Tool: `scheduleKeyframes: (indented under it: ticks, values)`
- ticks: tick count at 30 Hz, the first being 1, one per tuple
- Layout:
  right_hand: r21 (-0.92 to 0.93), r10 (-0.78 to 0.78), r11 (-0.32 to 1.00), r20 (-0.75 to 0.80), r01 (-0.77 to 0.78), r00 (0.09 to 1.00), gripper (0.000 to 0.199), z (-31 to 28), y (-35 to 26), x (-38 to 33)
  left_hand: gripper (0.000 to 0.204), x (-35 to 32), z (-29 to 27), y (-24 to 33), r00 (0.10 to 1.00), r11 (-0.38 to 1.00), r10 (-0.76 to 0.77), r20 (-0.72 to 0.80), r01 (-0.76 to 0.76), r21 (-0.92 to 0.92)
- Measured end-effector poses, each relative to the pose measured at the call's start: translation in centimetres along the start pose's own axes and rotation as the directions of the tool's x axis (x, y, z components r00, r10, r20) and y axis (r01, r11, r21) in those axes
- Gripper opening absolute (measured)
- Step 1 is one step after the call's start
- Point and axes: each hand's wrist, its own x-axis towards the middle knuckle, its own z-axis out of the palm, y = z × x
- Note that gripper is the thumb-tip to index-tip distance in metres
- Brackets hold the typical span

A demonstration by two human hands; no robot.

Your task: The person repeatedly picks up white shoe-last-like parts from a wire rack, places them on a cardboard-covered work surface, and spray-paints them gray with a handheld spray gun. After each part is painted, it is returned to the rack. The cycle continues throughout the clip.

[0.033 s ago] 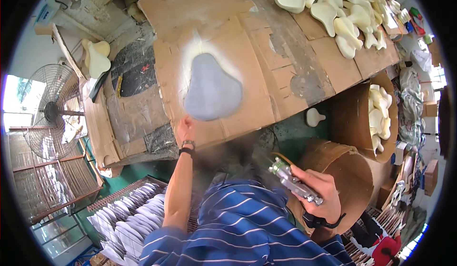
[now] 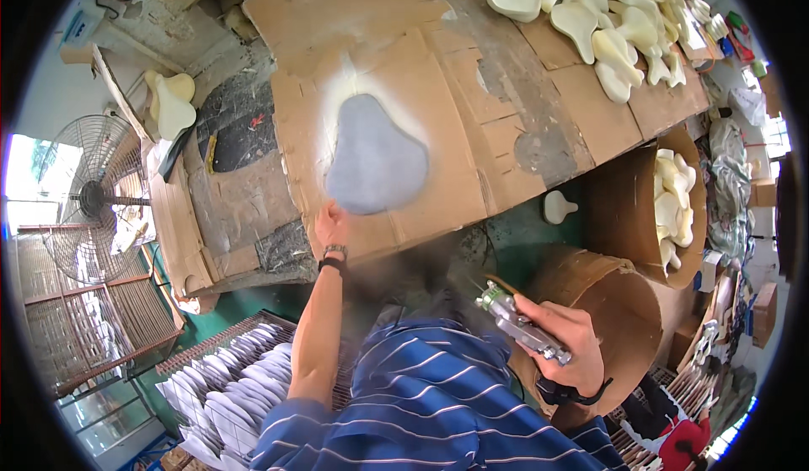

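A flat grey saddle-shaped piece (image 2: 377, 155) lies on a cardboard sheet (image 2: 459, 163), ringed by pale overspray. At its lower left edge, the fingers of my left hand (image 2: 329, 225) are drawn together and seem to pinch its rim. My right hand (image 2: 569, 340) is wrapped round a metal spray gun (image 2: 518, 319) with a green ring near its nozzle, held to the right of my body beyond the table's near edge. Faint mist hangs between the gun and the table. The trigger is hidden by the hand.
Cream foam saddle pads (image 2: 619, 37) are heaped at the table's far right. A large brown drum (image 2: 628, 218) holds more; an open drum (image 2: 628, 302) stands nearer. One pad (image 2: 556, 207) is on the floor. Left are a fan (image 2: 91, 197) and a rack of white pieces (image 2: 227, 395).
My left hand has shifted very slightly at the grey piece's edge. The mist by the spray gun looks thinner, and the gun stays almost in place.
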Motion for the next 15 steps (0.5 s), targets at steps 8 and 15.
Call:
scheduleKeyframes:
  ticks: [8, 15]
  values:
    - [0.126, 0.008, 0.992, -0.203, 0.018, 0.979, 0.069, -1.8, 3.9, 2.2, 0.045, 0.8, 0.8, 3.8, 0.993, 0.944, -0.112, -0.048, 0.121, 0.307]
    - [0.047, -0.002, 0.999, -0.085, 0.006, 0.996, 0.068, -2.3, 7.8, 4.0, 0.035, 1.3, -0.6, 7.5, 0.983, 0.995, -0.089, -0.160, 0.096, 0.039]
